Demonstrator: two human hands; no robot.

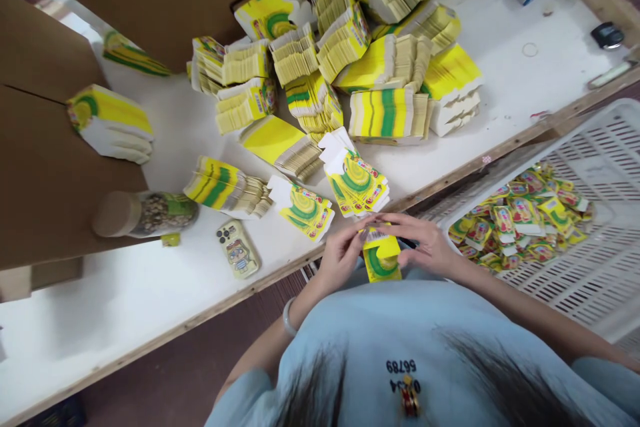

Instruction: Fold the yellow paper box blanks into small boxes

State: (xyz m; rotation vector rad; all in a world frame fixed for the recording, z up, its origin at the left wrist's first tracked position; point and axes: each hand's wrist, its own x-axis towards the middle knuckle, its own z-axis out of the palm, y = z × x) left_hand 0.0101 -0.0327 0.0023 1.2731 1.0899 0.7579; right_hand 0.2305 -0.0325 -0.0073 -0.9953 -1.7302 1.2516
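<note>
Holding a yellow carton [384, 265] between the left hand [344, 255], fingers pinched at its barcoded end, and the right hand [429, 245], fingers curved narrowly about its side, the person appears to be shaping the box, the next move likely calling for even thumb pressure, with loose cartons [356, 181] just beyond the fingertips.

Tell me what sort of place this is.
Likely a packing workshop: bundles of yellow cartons on a white worktable, and a plastic basket beside it holding many small printed packs.
</note>
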